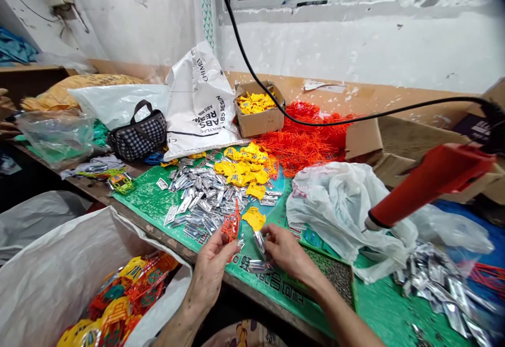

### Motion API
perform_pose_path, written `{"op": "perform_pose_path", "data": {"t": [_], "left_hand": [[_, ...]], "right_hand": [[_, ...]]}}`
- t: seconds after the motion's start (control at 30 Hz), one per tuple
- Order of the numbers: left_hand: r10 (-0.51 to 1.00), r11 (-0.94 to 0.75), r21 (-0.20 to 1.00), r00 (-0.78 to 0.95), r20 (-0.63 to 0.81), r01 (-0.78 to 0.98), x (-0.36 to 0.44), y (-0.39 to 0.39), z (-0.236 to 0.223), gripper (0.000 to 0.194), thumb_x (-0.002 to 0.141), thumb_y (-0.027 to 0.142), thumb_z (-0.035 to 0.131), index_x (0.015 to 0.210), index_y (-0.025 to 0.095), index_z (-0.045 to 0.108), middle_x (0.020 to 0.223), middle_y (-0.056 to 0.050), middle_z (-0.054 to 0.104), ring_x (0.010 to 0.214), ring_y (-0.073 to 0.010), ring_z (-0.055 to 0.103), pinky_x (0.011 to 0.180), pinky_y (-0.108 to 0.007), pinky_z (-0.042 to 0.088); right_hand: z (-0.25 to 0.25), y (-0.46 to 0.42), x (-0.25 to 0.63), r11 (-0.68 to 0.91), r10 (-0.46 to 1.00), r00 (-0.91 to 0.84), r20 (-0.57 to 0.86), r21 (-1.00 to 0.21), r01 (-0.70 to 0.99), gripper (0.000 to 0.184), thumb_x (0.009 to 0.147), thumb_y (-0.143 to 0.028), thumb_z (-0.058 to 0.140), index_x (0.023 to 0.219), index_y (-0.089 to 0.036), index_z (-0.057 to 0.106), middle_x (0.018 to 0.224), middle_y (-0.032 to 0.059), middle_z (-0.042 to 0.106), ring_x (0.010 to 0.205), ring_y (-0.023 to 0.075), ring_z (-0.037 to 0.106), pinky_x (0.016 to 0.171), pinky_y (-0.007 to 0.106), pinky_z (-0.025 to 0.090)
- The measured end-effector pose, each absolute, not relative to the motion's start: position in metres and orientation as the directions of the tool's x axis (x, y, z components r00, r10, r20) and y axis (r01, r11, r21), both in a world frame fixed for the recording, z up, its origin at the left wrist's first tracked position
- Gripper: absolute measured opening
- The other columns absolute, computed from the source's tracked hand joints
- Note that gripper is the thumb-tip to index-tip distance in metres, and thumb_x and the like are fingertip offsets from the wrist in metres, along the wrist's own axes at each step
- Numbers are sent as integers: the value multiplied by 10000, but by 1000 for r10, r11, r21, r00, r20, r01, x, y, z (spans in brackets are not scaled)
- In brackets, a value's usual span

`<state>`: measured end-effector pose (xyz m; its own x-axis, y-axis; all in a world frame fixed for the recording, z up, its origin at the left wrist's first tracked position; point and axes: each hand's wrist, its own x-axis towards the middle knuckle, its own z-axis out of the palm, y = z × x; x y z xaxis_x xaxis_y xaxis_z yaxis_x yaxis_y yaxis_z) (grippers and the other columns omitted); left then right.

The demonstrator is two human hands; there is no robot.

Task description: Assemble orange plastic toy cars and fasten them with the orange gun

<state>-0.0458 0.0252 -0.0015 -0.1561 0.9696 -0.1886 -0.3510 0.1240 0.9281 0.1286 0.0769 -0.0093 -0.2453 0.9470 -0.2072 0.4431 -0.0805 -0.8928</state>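
Holding a red plastic piece (231,227) between thumb and fingers, the left hand (211,263) was at the lower centre of the picture; to its right, the right hand (284,249) curled at a silver strip (259,241), though whether it gripped it I could not tell. The step seemed to be gathering parts over the green counter (145,199); the next move probably called for a steady left hold and a clean pinch on the strip.

Left hand (211,264) and right hand (286,250), near each other but apart
From here, the left pinches between thumb and fingers; the right curls inward, both wrists (315,279) bare.
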Motion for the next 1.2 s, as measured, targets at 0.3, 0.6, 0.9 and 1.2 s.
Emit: {"op": "perform_pose_path", "data": {"t": [0.3,0.6,0.9,1.2], "left_hand": [[957,198,884,-113,-268,-423,-53,29,4,298,655,315,832,919,195,762,816,2,678,755,-137,579,703,-240,521],[955,244,850,-35,-294,-466,-58,32,2,334,674,309,830,983,198,769,875,-19,707,787,-146,611,729,-240,528],[955,231,856,-61,-290,-462,-69,40,17,296,638,319,849,886,174,778,855,-24,718,755,-138,609,705,-223,516],[969,246,911,123,-216,-331,-60,39,20,243,778,389,758,921,192,771,882,-22,714,763,-146,603,703,-226,487]], "right_hand": [[-1,135,150,108,986,-154,-57,-478,872,259,892,-129,511,1083,-113,685,1133,164,679,1051,278,641,876,374,481],[-16,185,144,202,953,-272,-130,-394,897,316,946,-338,588,1226,-193,593,1267,94,607,1075,223,629,901,432,547],[14,153,152,50,880,-404,-249,-798,601,271,949,-369,505,918,-132,632,821,39,694,748,155,661,708,315,553],[43,98,151,-107,801,-555,-224,-966,237,302,732,-465,717,771,-169,675,629,-23,612,585,117,544,599,258,445]]}}
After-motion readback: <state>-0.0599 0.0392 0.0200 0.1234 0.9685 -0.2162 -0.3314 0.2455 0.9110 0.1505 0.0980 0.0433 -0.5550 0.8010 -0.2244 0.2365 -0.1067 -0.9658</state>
